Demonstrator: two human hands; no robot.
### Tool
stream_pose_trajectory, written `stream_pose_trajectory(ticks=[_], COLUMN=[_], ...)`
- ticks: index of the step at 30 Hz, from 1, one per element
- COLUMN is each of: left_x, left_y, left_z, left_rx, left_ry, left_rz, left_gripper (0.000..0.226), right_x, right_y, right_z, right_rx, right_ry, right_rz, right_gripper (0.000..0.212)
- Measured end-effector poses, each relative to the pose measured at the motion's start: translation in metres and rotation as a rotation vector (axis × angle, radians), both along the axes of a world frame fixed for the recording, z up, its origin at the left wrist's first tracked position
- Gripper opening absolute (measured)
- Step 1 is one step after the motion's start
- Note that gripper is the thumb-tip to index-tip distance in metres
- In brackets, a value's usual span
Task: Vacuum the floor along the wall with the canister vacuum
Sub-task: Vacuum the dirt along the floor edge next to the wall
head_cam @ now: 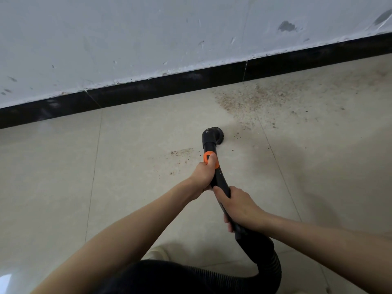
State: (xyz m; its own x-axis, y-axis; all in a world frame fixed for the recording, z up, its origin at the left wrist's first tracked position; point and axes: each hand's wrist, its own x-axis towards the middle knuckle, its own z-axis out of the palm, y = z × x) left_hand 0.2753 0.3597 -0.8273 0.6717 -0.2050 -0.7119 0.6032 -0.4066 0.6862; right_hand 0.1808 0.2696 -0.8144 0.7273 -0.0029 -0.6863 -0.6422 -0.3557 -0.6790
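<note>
1. Both hands wrap the wand [220, 183]: left hand [203, 175] by the orange collar [210, 159], right hand [239, 206] lower.
2. Brush head [213, 135] sits on tile, short of the grit [244, 100] by the baseboard [169, 85].
3. Wand looks stiff and light; the hose [269, 262] looks floppy.

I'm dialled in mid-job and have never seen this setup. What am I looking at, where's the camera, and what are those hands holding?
There is one picture, from a camera worn on the person's head, looking down. No robot: two bare hands grip a black vacuum wand. The left hand holds near the orange collar, the right hand lower down. The round brush nozzle sits on the tiled floor. Brown grit lies ahead by the black baseboard; a smaller patch lies left of the nozzle.
</note>
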Motion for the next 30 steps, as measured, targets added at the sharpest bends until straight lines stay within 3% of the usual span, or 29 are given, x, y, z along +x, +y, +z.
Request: stream_pose_trajectory(ticks=[14, 30], left_x=[0.018, 0.019], left_y=[-0.031, 0.113], left_z=[0.0, -0.009], left_rx=[-0.1, -0.167], left_ry=[-0.006, 0.026], left_rz=[-0.083, 0.666], left_gripper=[0.042, 0.034], right_x=[0.011, 0.087], right_y=[-0.016, 0.071], right_z=[-0.007, 0.004], right_rx=[-0.106, -0.07], right_ry=[-0.028, 0.026], right_rz=[-0.159, 0.5], right_gripper=[0.046, 0.057])
